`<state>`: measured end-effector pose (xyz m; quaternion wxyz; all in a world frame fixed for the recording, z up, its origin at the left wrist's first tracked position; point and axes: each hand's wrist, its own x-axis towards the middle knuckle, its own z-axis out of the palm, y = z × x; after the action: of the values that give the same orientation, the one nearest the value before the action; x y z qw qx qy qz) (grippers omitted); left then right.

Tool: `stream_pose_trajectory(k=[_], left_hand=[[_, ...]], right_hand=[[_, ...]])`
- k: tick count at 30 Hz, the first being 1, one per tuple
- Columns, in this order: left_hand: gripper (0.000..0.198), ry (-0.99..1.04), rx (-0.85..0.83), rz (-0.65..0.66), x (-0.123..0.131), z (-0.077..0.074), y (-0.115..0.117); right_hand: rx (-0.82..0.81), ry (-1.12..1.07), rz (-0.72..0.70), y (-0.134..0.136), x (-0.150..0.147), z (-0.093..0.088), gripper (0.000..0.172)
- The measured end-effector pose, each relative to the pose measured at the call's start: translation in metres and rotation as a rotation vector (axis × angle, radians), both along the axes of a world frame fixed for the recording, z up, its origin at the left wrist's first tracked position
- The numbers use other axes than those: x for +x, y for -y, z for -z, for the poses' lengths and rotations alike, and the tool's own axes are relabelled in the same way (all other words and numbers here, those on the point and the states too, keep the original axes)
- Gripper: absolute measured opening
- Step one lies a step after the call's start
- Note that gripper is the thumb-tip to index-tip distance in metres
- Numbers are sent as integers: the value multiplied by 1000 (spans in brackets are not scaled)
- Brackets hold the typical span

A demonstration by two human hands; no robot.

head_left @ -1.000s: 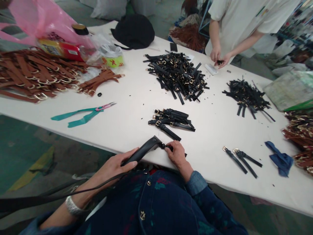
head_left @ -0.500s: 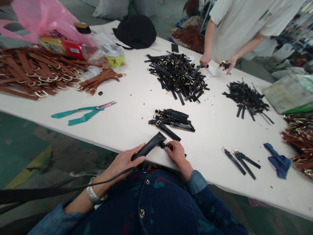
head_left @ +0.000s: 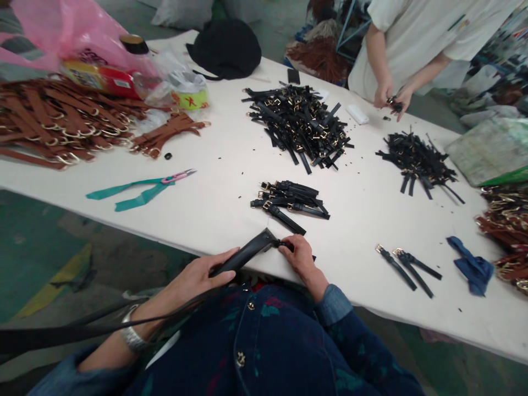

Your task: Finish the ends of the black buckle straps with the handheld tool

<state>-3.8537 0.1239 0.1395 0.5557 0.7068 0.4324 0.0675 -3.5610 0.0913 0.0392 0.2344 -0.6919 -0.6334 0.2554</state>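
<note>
My left hand [head_left: 198, 278] is closed on a long black strap [head_left: 243, 256] that runs off to the lower left over my lap. Its wide end lies at the near edge of the white table [head_left: 214, 181]. My right hand [head_left: 300, 257] pinches a small black buckle piece [head_left: 285, 245] against that end of the strap. Just beyond my hands lies a small stack of black buckled straps [head_left: 291, 201]. Two more black buckled straps [head_left: 406, 267] lie to the right.
A big heap of black straps [head_left: 299, 124] and a smaller one [head_left: 416, 159] lie farther back. Brown straps [head_left: 58, 124] fill the left, more at right [head_left: 505, 225]. Pink snips on teal ribbon [head_left: 142, 190], blue cloth [head_left: 472, 267], pink bag [head_left: 70, 30]. Another person's hands [head_left: 390, 98] work at the far edge.
My left hand slid back and forth along the strap; my right hand stayed at its end. The other person's hands reached to the big heap, then drew back together.
</note>
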Motion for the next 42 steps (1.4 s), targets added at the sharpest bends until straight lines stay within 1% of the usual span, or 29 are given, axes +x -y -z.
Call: stream_pose_trajectory(k=[2,4,6,9,10,12,14,16,19,22,25,27,30,34,38,42], left_hand=[[64,97,-10,-2,11,1,-4],[64,123,2,-10,14,3,-6],[67,56,26,-22,8,6,-5],[70,-100,31,-20,-11,9,-1],[70,-130,21,-13,-15,9,1],[70,-122,-1,-4,-17,7,2],[69,-62,-4,-10,-9,6,1],[69,-10,22,-35,4,7,-2],[68,0,52,-75,19,8,-7],[66,48,30,-72,14,2,-9],[64,94,-17,-75,-2,-10,-9],[63,74,-37,-83,-13,-16,-10],[62,22,-36,-45,-23,-20,-10],[59,-26,-65,39,-27,-17,-5],[61,-77,-62,85,-30,-18,0],[62,-134,-42,158,-29,-21,0]], right_hand=[[5,-14,5,0,1,1,15],[0,-13,10,1,1,2,17],[-13,-1,12,1,1,1,17],[-32,10,6,1,-1,-3,15],[-38,13,6,1,-2,-5,14],[-48,21,13,0,-4,-8,13],[-60,27,22,-1,-4,-12,12],[-71,39,21,-2,-4,-13,12],[-82,61,25,-3,-4,-14,12],[-58,53,27,-1,-5,-13,11],[63,106,-10,6,-8,-13,7],[151,167,-58,13,-9,-13,10],[220,178,-108,25,-9,-8,17],[258,72,-115,36,-6,1,17],[284,-49,-91,36,-3,6,17],[259,-108,-96,33,2,8,20]])
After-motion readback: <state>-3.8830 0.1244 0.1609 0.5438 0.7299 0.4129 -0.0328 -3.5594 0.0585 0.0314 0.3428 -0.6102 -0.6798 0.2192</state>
